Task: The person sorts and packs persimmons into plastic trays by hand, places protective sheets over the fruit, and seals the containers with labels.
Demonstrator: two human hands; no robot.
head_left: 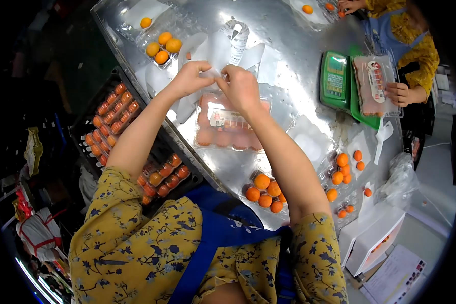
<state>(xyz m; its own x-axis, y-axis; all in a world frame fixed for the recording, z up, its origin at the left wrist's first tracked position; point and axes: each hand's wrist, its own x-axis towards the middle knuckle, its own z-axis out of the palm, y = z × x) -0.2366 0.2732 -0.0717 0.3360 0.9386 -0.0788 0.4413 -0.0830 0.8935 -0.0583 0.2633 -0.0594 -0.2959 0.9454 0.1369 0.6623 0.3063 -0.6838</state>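
Note:
My left hand (191,79) and my right hand (240,88) meet above the metal table, thumbs and fingers pinched close together. What they pinch is too small or pale to make out against the white sheets (207,50) behind. Just below them lies a clear plastic fruit box (223,138), filled with round orange fruit and bearing a white and red label (228,119). My right wrist and forearm cover part of its right side. A roll of printed labels (239,41) rests beyond my fingers.
Packed fruit boxes (114,114) fill a dark crate at the left. Loose oranges (264,190) sit in trays nearby, with others (163,46) at the far left. A green scale (335,78) stands at right, where a co-worker's hand (401,94) holds another fruit box (374,86).

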